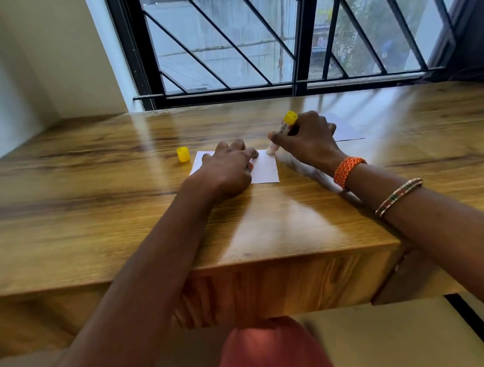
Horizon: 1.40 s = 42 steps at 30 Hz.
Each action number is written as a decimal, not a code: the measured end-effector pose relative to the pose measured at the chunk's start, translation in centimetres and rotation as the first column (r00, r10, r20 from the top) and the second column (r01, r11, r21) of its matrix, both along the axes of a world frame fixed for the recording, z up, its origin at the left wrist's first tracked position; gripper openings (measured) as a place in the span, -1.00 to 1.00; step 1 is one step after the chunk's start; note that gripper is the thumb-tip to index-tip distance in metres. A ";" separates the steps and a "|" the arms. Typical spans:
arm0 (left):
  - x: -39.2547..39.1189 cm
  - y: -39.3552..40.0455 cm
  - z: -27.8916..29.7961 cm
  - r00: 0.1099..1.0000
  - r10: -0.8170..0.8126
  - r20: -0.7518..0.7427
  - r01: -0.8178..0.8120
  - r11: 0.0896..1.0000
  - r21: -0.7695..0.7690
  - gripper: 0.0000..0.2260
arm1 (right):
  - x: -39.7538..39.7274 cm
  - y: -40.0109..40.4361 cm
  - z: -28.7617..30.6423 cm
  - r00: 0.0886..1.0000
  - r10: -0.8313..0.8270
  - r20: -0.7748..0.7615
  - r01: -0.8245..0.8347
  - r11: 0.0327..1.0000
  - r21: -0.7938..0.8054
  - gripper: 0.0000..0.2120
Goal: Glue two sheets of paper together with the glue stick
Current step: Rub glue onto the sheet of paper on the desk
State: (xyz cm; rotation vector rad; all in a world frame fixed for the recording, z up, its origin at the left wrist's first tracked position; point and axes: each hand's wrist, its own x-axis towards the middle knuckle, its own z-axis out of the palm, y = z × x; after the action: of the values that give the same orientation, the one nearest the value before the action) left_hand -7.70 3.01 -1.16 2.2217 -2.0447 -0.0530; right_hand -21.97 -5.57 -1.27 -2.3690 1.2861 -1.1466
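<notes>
On the desk (99, 204), the yellow cap (183, 154) stands aside; the left hand (226, 170) lies flat with fingers spread, pinning the white sheet (265, 168) while the right hand (310, 142), fingers wrapped round the glue stick (284, 129), rubs its far corner; the second sheet (349, 133) waits beyond.

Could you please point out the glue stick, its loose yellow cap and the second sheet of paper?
glue stick (284, 128): head view, on its labelled barrel.
loose yellow cap (183, 154): head view, on its side wall.
second sheet of paper (348, 131): head view, on its bare middle.
</notes>
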 end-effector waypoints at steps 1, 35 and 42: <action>0.0 0.0 0.0 1.000 0.002 0.002 -0.002 1.000 0.000 -0.62 | 0.0 0.2 0.1 1.000 -0.003 -0.003 0.003 1.000 0.005 -0.74; -0.3 0.2 -0.3 0.998 0.028 -0.050 -0.029 0.999 -0.029 -0.63 | -3.0 3.5 2.3 0.976 0.155 0.154 -0.217 0.759 0.614 -0.82; -0.2 0.6 -0.1 0.995 0.016 -0.101 -0.016 1.000 -0.003 -0.70 | -4.0 1.6 3.6 0.868 0.084 0.489 -0.452 0.538 0.711 -0.90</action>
State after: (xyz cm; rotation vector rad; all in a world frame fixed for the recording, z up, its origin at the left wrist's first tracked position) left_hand -7.90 3.62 -1.26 2.1852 -1.9728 -0.1563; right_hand -25.96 -3.97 2.38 -1.4518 0.9288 -0.6487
